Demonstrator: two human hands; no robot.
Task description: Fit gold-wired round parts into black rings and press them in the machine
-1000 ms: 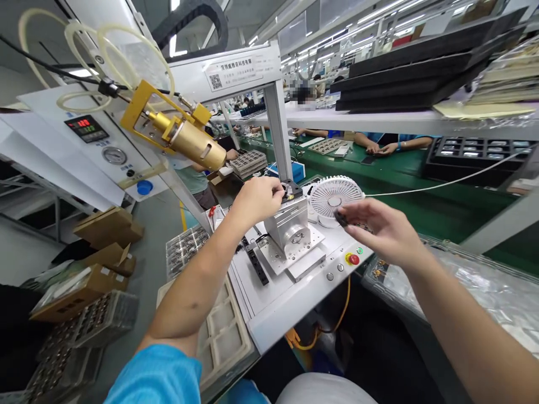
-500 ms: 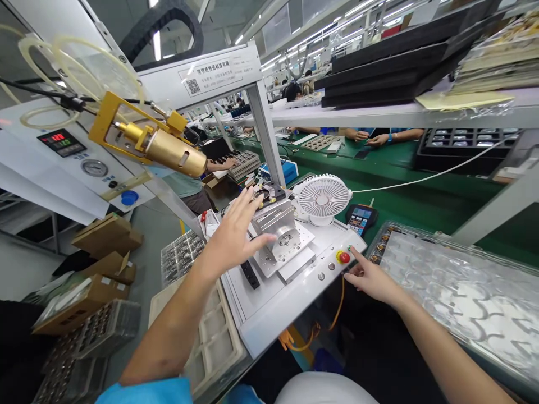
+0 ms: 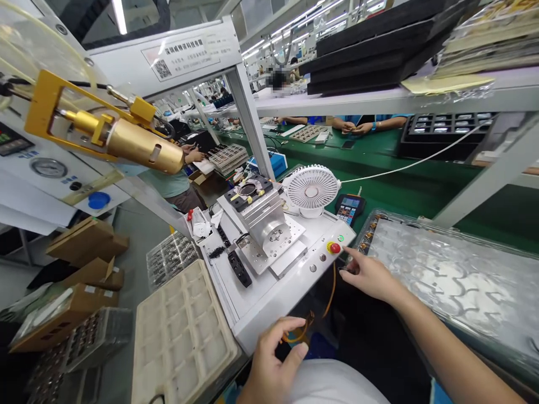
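My left hand hangs in front of the machine's near edge, thumb and fingers apart with nothing between them. At the right end of the sloped control panel, my right hand has its index finger stretched toward the lit green button, just off it, beside the red emergency stop. The other fingers are curled. On the machine bed stands a silver metal fixture with a dark ring-shaped part on top. A gold dispensing head hangs at the upper left.
A white fan and a handheld keypad stand behind the panel. A beige compartment tray lies left, a clear plastic tray right. Co-workers' hands are across the green bench. Cardboard boxes sit at far left.
My left hand has moved from beside the fixture down toward my lap. My right index finger has come back off the green button, which now glows. The view has shifted.
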